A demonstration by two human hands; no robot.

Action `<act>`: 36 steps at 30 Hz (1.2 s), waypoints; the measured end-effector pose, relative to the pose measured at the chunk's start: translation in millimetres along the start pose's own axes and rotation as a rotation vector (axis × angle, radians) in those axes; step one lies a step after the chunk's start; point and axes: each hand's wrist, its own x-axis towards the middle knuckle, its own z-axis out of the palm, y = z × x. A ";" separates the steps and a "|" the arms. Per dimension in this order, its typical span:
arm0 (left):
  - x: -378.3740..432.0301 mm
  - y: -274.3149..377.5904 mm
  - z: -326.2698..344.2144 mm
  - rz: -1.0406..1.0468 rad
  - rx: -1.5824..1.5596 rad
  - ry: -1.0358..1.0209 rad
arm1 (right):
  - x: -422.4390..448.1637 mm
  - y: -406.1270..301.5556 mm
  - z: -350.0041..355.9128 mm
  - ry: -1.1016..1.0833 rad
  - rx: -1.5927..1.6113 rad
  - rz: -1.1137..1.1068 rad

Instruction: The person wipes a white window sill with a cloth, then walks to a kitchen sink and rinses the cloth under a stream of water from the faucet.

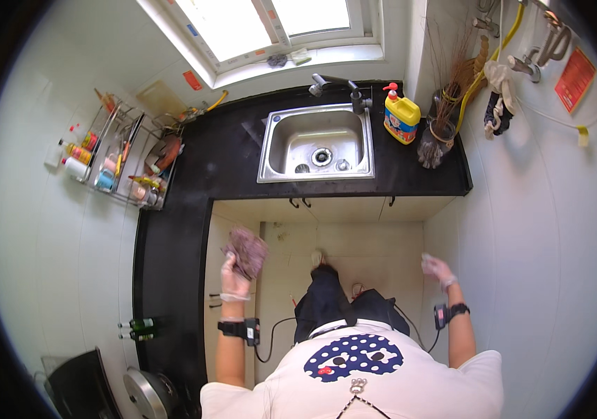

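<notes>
My left hand, in a clear disposable glove, grips a crumpled mauve cloth by its lower edge. The cloth is held up in front of the cabinets on the left side. On the right, my gloved right hand hangs in the air near the tiled wall, apart from the counter. Its fingers are blurred, and no object shows in it. Ahead of me a stainless steel sink is set in the black countertop. A dark faucet stands at its back right corner.
Right of the sink stand a yellow detergent bottle with a red pump and a glass jar of twigs. A wire rack with bottles and cups is at the left corner. Green bottles and a metal pot are lower left.
</notes>
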 end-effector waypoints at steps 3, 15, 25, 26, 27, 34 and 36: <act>91.6 22.5 21.7 -0.044 0.058 -0.079 | 72.1 -138.3 61.4 0.011 -0.030 -0.288; 443.4 -40.7 110.6 -0.412 -0.009 -0.174 | 439.7 -393.8 187.4 0.753 -0.469 -0.360; 513.5 -66.0 124.0 -0.540 -0.107 -0.063 | 558.0 -460.9 157.0 0.836 -0.585 0.077; 515.3 -65.2 130.3 -0.538 -0.087 -0.085 | 557.2 -464.0 151.0 0.833 -0.635 0.086; 518.7 -66.9 129.7 -0.549 -0.100 -0.101 | 557.2 -463.8 145.8 0.830 -0.681 0.095; 541.7 -77.5 142.5 -0.529 -0.134 -0.061 | 575.5 -448.7 118.2 0.853 -0.727 0.092; 544.0 -79.9 142.3 -0.523 -0.141 -0.066 | 574.6 -446.5 118.0 0.858 -0.730 0.069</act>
